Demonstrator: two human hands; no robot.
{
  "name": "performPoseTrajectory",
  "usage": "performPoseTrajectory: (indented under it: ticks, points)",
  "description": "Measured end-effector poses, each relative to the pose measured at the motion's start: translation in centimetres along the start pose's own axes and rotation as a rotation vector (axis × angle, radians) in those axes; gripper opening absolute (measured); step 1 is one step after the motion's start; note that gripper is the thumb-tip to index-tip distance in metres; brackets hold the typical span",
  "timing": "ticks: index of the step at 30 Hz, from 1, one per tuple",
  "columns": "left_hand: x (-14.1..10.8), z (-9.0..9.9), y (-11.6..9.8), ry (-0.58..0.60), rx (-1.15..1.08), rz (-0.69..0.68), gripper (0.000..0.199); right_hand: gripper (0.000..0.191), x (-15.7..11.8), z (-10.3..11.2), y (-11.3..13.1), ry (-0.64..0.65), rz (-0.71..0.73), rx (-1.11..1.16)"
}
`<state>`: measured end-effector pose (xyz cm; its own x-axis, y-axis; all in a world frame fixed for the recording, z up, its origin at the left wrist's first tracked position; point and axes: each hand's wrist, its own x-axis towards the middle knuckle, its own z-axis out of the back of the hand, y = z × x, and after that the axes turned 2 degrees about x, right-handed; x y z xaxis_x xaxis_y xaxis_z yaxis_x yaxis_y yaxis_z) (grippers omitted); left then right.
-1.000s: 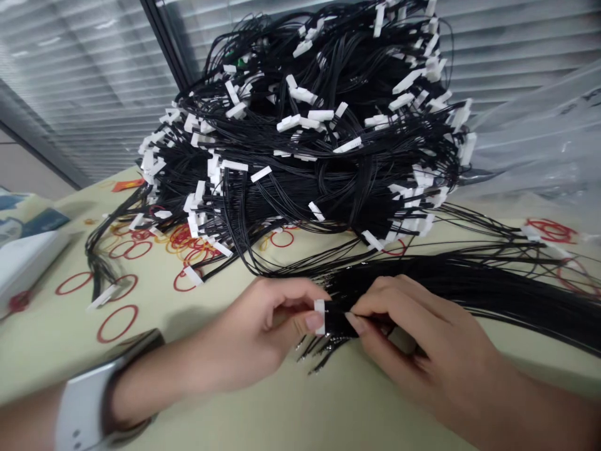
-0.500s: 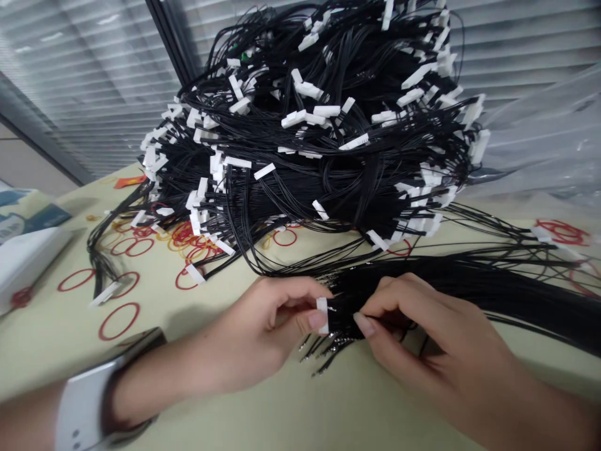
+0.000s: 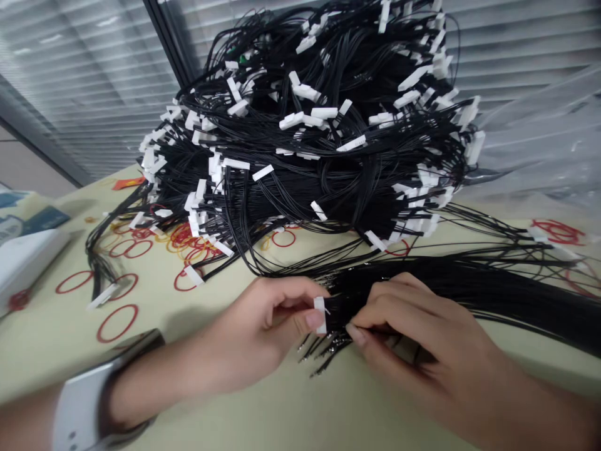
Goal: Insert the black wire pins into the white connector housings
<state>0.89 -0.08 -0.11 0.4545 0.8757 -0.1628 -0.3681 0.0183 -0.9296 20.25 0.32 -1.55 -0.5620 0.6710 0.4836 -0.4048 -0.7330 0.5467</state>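
Between thumb and forefinger, my left hand [image 3: 270, 332] pinches a small white connector housing [image 3: 320, 315] upright over the wire ends. My right hand [image 3: 417, 338] is closed just to the right of it, thumb and forefinger pressed together on a thin black wire that is mostly hidden by the fingers. Under both hands lies a thick bundle of black wires [image 3: 516, 294], running off to the right. Loose wire ends with shiny metal terminals [image 3: 328, 351] stick out below the connector housing.
A tall heap of black cables with white connectors [image 3: 323, 138] stands behind my hands. Red rubber bands [image 3: 117, 322] and yellow ones lie scattered at left. A white box [image 3: 28, 263] sits at the left edge, clear plastic [image 3: 544, 138] at the right, on the pale table [image 3: 225, 419].
My right thumb and forefinger have moved slightly left, closer to the white connector housing. The left hand keeps its pinch, and the view has shifted a little.
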Motion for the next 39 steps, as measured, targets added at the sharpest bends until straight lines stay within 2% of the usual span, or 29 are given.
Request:
performPoseTrajectory:
  ticks: [6,13,16,19,21,24,27,30,33,39]
  points:
    - [-0.2,0.0,0.0,0.037,0.137,-0.064,0.014,0.011,-0.4,-0.2,-0.1,-0.053,-0.041,0.006]
    - [-0.4,0.0,-0.2,0.042,0.320,-0.162,0.014,0.010,-0.9,-0.8,-0.4,-0.034,0.079,-0.075]
    - [-0.3,-0.1,-0.4,0.033,0.276,-0.130,0.014,0.010,-1.0,-0.8,-0.2,-0.034,0.058,-0.125]
    - [-0.1,-0.1,-0.3,0.003,0.119,-0.039,0.013,0.020,-1.1,0.0,0.2,-0.113,0.094,-0.248]
    - [0.1,0.0,-0.2,-0.022,0.023,-0.013,0.011,0.028,-1.1,0.7,0.4,-0.060,0.195,-0.273]
    - [0.5,0.2,-0.2,-0.057,-0.065,-0.030,0.010,0.020,-0.7,1.2,0.5,0.155,0.278,-0.291]
    - [0.6,0.3,-0.4,-0.079,-0.084,-0.039,0.010,0.030,-0.4,1.0,0.1,0.269,0.243,-0.406]
    - [0.6,0.4,-0.5,-0.080,-0.077,-0.030,0.010,0.028,-0.3,0.5,-0.2,0.315,0.214,-0.425]
    - [0.6,0.4,-0.5,-0.079,-0.080,-0.020,0.010,0.019,-0.5,0.3,0.1,0.271,0.146,-0.376]
    - [0.6,0.4,-0.6,-0.055,-0.089,-0.008,0.010,0.014,-0.4,0.1,0.7,0.064,-0.185,-0.146]
